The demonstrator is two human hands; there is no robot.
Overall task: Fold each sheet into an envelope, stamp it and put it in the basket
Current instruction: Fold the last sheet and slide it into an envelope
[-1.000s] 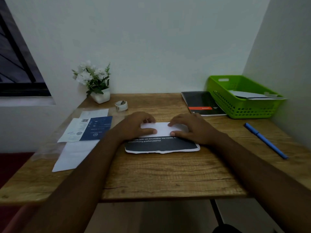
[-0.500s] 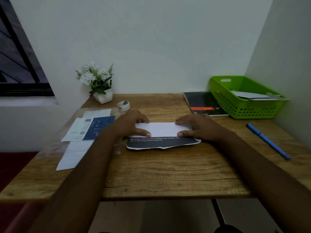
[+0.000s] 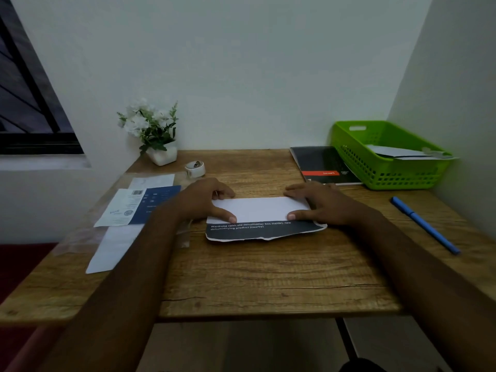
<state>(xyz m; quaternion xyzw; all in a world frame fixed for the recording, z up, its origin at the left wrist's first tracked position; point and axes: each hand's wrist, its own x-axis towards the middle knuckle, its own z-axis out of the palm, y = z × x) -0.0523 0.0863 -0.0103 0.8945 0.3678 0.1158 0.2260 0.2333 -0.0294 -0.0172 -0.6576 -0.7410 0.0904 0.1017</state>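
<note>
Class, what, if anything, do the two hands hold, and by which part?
The folded white paper sheet with a dark printed strip: left hand presses its left end, right hand its right end.

Both forearms come in from the near side, angled inward. Left hand (image 3: 204,201) lies palm-down on the left end of the sheet (image 3: 257,208), thumb pressing the near fold edge and fingers (image 3: 225,193) on the far edge. Right hand (image 3: 319,204) mirrors it on the right end, thumb tip flat. Hands are well apart, wrists low.
</note>
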